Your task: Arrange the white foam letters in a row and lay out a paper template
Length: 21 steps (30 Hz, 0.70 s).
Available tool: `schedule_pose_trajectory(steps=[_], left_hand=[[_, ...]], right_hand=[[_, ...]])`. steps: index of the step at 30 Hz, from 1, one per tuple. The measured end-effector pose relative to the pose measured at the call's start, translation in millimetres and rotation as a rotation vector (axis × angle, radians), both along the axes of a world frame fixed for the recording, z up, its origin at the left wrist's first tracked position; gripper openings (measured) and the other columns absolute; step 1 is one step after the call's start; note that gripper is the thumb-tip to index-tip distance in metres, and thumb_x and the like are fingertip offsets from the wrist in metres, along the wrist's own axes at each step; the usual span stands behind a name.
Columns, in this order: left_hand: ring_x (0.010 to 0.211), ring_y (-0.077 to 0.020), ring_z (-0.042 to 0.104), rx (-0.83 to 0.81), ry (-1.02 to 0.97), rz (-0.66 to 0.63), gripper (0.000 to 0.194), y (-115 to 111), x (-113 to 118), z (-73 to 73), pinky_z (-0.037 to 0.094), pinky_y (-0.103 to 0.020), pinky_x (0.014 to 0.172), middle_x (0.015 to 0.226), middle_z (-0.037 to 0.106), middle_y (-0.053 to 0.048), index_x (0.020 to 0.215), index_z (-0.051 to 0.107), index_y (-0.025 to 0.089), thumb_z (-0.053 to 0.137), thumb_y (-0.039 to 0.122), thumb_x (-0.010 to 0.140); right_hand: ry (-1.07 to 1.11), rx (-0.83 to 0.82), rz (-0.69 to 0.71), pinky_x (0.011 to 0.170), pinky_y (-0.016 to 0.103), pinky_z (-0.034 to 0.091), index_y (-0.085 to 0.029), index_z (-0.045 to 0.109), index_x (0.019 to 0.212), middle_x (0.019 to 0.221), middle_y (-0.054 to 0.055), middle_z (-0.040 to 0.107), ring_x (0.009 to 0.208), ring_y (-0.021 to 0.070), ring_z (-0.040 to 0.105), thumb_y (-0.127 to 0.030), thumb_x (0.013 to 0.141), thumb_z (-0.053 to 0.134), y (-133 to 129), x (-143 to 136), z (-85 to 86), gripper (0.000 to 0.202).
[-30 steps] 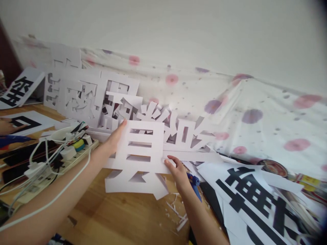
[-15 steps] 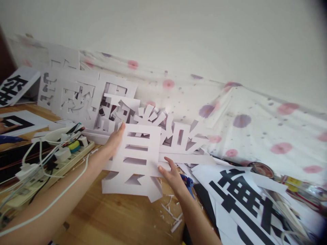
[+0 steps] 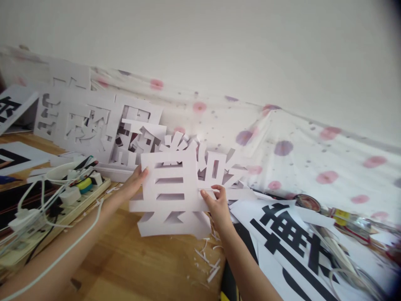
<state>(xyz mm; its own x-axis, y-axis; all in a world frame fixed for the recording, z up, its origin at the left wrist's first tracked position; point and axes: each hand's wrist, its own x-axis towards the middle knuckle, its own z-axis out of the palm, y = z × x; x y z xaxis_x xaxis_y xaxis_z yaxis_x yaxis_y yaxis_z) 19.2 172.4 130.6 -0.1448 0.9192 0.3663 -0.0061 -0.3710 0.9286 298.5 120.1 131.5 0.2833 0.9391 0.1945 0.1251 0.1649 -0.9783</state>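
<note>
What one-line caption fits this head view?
Two hands, left and right, hold a white cut-out character above a wooden table, beside stacked paper cut-outs.

light: bright, even, soft shadows | focus: mild blur overall — edges bowed; corners darkened

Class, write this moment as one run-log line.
left hand: holds white cut-out character, left edge | right hand: pinches its right edge | cut-out: upright, over wooden table

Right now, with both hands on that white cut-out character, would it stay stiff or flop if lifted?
The white cut-out character probably holds its shape: it stands flat between the left hand and right hand. Its narrow strokes look fragile. It seems light, gripped only at its edges.
</note>
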Motion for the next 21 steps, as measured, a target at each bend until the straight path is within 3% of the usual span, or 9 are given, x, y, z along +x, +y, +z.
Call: schedule_pose_trajectory(steps=[5, 8, 12, 16, 18, 21], left_hand=[[0.122, -0.0312, 0.049, -0.040, -0.009, 0.072, 0.072, -5.9, -10.3, -22.1, 0.035, -0.044, 0.104, 0.120, 0.061, -0.012, 0.121, 0.052, 0.023, 0.072, 0.058, 0.061], [0.118, -0.0301, 0.053, -0.079, -0.100, 0.100, 0.076, -9.8, -17.2, -33.5, 0.038, -0.043, 0.102, 0.120, 0.062, -0.012, 0.118, 0.051, 0.023, 0.067, 0.069, 0.060], [0.096, -0.0297, 0.066, -0.187, -0.211, 0.008, 0.069, -17.7, -13.8, -32.8, 0.053, -0.043, 0.080, 0.102, 0.070, -0.011, 0.105, 0.058, 0.021, 0.045, 0.079, 0.070], [0.072, -0.0264, 0.069, -0.410, -0.458, -0.077, 0.043, -25.7, 2.2, -28.3, 0.056, -0.039, 0.062, 0.085, 0.073, -0.005, 0.090, 0.066, 0.020, 0.062, 0.059, 0.073], [0.062, -0.0223, 0.067, -0.469, -0.580, -0.003, 0.031, -26.8, 9.9, -31.4, 0.055, -0.034, 0.054, 0.077, 0.072, -0.003, 0.086, 0.067, 0.020, 0.068, 0.047, 0.072], [0.050, -0.0181, 0.062, -0.450, -0.637, 0.165, 0.017, -26.2, 16.5, -38.4, 0.051, -0.029, 0.046, 0.065, 0.068, 0.000, 0.077, 0.064, 0.019, 0.063, 0.036, 0.076]], right_hand=[[0.048, 0.081, -0.021, 0.056, 0.027, 0.043, -0.026, 0.041, 0.097, 0.074, -0.005, 0.055, 0.061, 0.0153, 0.055, -0.053, 0.060, 0.073, 10.4, 3.9, 33.2, 0.055], [0.100, 0.071, -0.036, 0.056, 0.027, 0.042, -0.026, 0.042, 0.095, 0.073, -0.005, 0.055, 0.060, 0.0152, 0.055, -0.053, 0.060, 0.073, 16.0, 7.9, 38.9, 0.054], [0.143, 0.029, -0.025, 0.055, 0.027, 0.043, -0.025, 0.042, 0.092, 0.071, -0.004, 0.055, 0.060, 0.0158, 0.056, -0.055, 0.060, 0.070, 15.9, 5.5, 29.0, 0.052], [0.141, -0.003, -0.022, 0.052, 0.027, 0.043, -0.024, 0.044, 0.096, 0.074, -0.003, 0.055, 0.060, 0.0160, 0.056, -0.054, 0.060, 0.071, 12.3, -1.2, 12.7, 0.054], [0.128, 0.000, -0.028, 0.053, 0.027, 0.043, -0.024, 0.044, 0.098, 0.077, -0.003, 0.055, 0.060, 0.0157, 0.055, -0.054, 0.059, 0.072, 12.0, -3.4, 4.8, 0.057], [0.107, 0.023, -0.038, 0.056, 0.028, 0.043, -0.024, 0.044, 0.100, 0.077, -0.003, 0.054, 0.063, 0.0164, 0.056, -0.054, 0.058, 0.072, 13.0, -5.7, -5.5, 0.059]])
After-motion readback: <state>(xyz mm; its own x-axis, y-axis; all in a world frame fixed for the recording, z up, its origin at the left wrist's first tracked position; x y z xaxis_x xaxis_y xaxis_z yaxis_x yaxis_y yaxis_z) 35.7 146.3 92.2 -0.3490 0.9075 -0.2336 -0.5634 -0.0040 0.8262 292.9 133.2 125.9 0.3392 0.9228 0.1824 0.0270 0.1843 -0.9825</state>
